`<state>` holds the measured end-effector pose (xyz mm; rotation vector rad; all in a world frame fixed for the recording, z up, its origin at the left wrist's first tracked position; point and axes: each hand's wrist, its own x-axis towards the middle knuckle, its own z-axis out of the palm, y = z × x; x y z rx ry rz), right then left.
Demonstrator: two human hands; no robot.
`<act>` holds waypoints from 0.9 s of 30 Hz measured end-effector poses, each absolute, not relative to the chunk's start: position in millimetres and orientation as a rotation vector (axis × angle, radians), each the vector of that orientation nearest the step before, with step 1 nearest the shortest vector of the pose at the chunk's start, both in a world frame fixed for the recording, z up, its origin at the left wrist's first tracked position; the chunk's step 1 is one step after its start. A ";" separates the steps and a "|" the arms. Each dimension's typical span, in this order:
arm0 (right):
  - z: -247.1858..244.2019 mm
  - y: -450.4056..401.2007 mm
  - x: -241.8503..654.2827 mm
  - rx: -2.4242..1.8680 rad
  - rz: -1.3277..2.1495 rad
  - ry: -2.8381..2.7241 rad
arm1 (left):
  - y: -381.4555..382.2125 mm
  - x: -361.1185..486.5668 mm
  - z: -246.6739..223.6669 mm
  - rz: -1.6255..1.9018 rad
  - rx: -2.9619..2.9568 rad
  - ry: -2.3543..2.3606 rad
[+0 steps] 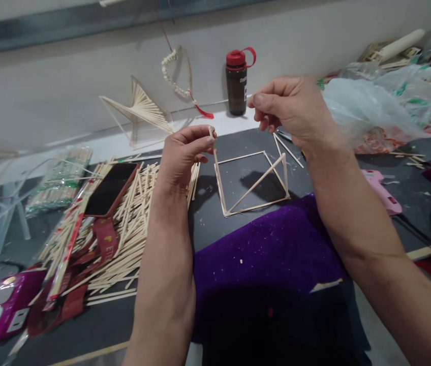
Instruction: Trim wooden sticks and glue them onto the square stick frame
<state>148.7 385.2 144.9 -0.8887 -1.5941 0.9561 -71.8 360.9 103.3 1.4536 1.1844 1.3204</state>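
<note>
My left hand [188, 147] pinches the top of a thin wooden stick [216, 152] that rises from the left side of a stick frame. The square stick frame [258, 207] lies on the dark table, with slanting sticks meeting in a raised point at its right side. Above and to the right of the frame, my right hand [276, 104] is raised with thumb and fingertips pressed together. Whatever it may hold is too small to make out. A few loose sticks [294, 152] lie behind the frame, below my right hand.
Many loose sticks [124, 254] and a phone [111, 190] lie on the left. A bottle [236, 84] and a finished stick model [139, 109] stand at the back. Plastic bags [391, 101] and a pink glue gun [381, 193] are on the right. Purple cloth [253, 244] covers the near edge.
</note>
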 end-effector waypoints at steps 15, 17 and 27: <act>145.9 380.6 149.4 -0.891 0.944 -1.598 | 361.6 -71.8 103.3 1.331 1.456 1.192; 145.9 380.6 149.6 -0.895 0.936 -1.598 | 361.3 -71.5 103.7 1.329 1.455 1.208; 144.7 382.7 149.7 -0.903 0.951 -1.603 | 362.0 -72.0 103.2 1.341 1.449 1.225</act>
